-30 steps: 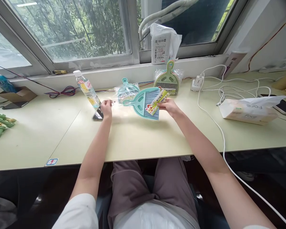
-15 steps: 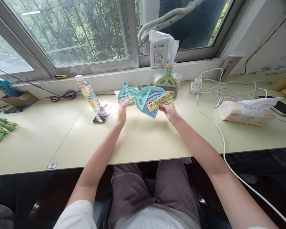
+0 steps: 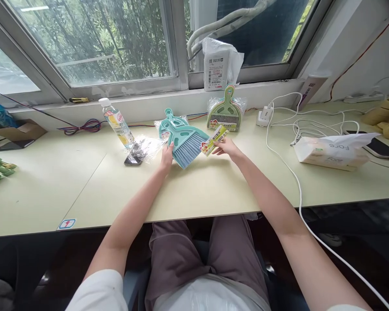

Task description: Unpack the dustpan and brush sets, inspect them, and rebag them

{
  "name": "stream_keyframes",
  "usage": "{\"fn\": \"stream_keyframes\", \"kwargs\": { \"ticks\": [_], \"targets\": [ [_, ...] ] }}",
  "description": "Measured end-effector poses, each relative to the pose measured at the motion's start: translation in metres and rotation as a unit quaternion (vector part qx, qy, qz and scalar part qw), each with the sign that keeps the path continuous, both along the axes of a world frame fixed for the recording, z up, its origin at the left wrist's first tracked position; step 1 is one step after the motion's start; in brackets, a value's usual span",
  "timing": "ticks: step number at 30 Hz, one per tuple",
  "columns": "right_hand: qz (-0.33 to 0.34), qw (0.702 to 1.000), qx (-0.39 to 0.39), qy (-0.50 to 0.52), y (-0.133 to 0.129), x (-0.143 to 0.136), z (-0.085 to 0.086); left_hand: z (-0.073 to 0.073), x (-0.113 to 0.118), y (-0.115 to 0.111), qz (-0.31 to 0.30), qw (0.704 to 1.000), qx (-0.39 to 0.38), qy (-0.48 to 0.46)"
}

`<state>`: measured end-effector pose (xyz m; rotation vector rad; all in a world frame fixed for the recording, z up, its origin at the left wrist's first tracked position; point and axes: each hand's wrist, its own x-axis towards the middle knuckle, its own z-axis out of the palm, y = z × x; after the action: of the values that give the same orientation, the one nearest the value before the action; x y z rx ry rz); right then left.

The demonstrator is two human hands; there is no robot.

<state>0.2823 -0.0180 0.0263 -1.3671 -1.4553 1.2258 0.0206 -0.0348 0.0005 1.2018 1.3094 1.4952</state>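
My left hand [image 3: 167, 157] is closed on the near side of a teal hand brush and dustpan set [image 3: 183, 139], tilted above the table with its blue-grey bristles facing me. In my right hand [image 3: 227, 147], pinched between fingers and thumb, is a yellow-green printed label card [image 3: 214, 141]. The card is just right of the bristles; I cannot tell whether they touch. Behind the held set, another teal dustpan set [image 3: 169, 113] in clear plastic is partly hidden. A green dustpan set [image 3: 227, 108] in plastic stands upright against the wall.
Left of my hands lie crumpled clear plastic [image 3: 151, 149], a black phone [image 3: 132, 160] and a tilted drink bottle [image 3: 117, 122]. To the right are a tissue pack [image 3: 333, 153], a white charger [image 3: 264, 115] and looped white cables [image 3: 287, 166]. A wrapped white package [image 3: 216, 69] stands on the sill.
The label card has come away from across the bristles and is in my right hand alone. My left hand has closed on the set, which has turned and shifted left.
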Motion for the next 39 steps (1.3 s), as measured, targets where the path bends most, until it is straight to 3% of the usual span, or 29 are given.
{"fn": "stream_keyframes", "kwargs": {
  "ticks": [2,6,8,11,13,15,18,21,22,26,32,39],
  "targets": [
    [-0.061,0.985,0.026,-0.161,0.006,0.014,0.001,-0.003,-0.003,0.004,0.004,1.000,0.030,0.005],
    [-0.175,0.869,0.037,-0.461,0.017,0.044,-0.005,-0.010,-0.005,0.008,-0.025,0.999,0.012,0.030],
    [-0.204,0.832,0.032,-0.515,0.019,0.055,-0.007,-0.013,-0.004,0.009,-0.051,0.998,0.012,0.039],
    [-0.264,0.807,0.076,-0.522,0.017,0.061,-0.005,-0.016,-0.003,0.008,-0.080,0.995,0.012,0.054],
    [-0.287,0.803,0.139,-0.503,0.013,0.056,0.001,-0.016,-0.002,0.007,-0.093,0.994,0.005,0.059],
    [-0.258,0.811,0.213,-0.479,0.004,0.041,0.008,-0.015,0.000,0.004,-0.097,0.994,0.001,0.059],
    [-0.141,0.815,0.307,-0.471,-0.015,0.003,0.012,-0.013,0.008,-0.002,-0.098,0.994,0.006,0.054],
    [0.023,0.781,0.374,-0.500,-0.034,-0.036,0.006,-0.012,0.020,-0.011,-0.116,0.991,0.025,0.053],
    [0.045,0.771,0.381,-0.509,-0.039,-0.046,0.004,-0.011,0.025,-0.014,-0.119,0.991,0.032,0.053],
    [0.005,0.777,0.341,-0.529,-0.049,-0.061,0.002,-0.009,0.038,-0.024,-0.107,0.991,0.047,0.059],
    [-0.039,0.814,0.245,-0.525,-0.056,-0.058,0.014,-0.004,0.044,-0.035,-0.154,0.986,0.048,0.029],
    [-0.065,0.840,0.287,-0.456,-0.062,-0.061,0.017,0.008,0.044,-0.048,-0.054,0.971,0.142,0.187]
  ]
}}
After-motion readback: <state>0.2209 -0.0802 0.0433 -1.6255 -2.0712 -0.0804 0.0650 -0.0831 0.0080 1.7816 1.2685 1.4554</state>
